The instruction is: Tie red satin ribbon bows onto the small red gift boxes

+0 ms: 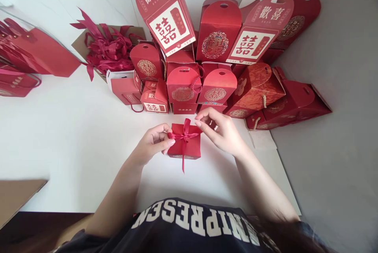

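A small red gift box [192, 146] stands on the white table in front of me, with a crimson satin ribbon [185, 136] tied in a bow on its top. One ribbon tail hangs down the front face, and another points towards the back. My left hand [155, 140] pinches the bow's left loop between thumb and fingers. Beside the right loop, my right hand [218, 129] is held just above the box's back right corner, thumb and index fingertips brought together. Whether any ribbon is caught between them I cannot make out.
Red wedding favour boxes [217, 87] are stacked behind the gift box. A cardboard box [79, 44] full of loose crimson ribbons [113, 50] stands at the back left. Red bags [44, 48] lie far left, a brown cardboard flap [20, 196] front left. A grey wall [333, 154] borders the right.
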